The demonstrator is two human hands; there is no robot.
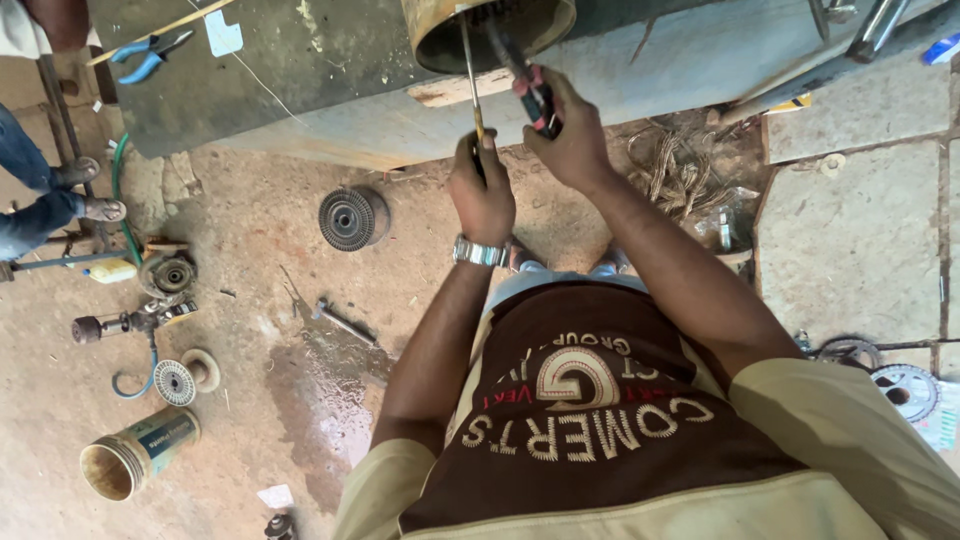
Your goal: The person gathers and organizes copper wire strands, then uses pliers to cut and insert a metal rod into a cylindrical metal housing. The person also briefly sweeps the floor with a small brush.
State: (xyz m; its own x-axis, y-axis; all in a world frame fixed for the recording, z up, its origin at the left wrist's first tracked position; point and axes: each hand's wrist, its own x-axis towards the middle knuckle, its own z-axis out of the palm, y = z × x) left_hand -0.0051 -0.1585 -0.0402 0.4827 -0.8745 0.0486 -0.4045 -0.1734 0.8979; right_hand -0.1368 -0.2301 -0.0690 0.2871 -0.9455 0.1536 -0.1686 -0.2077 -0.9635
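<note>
You are looking down on a reddish dirt floor [250, 300] with a damp dark patch, strewn with a finned metal disc [352, 217], a wrench [345, 322] and an open tin can [138, 455]. Grey stone slabs [850, 240] pave your right side. A dark workbench [300, 70] crosses the top, blue-handled pliers [148, 55] lying on it, in even daylight.

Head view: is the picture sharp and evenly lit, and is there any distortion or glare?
Head view: soft, even daylight, no hard shadows or glare; left hand, right hand and the cylinder are fairly sharp; wide-angle bending shows at the edges, stretching the shirt; the can looks slightly soft.
</note>
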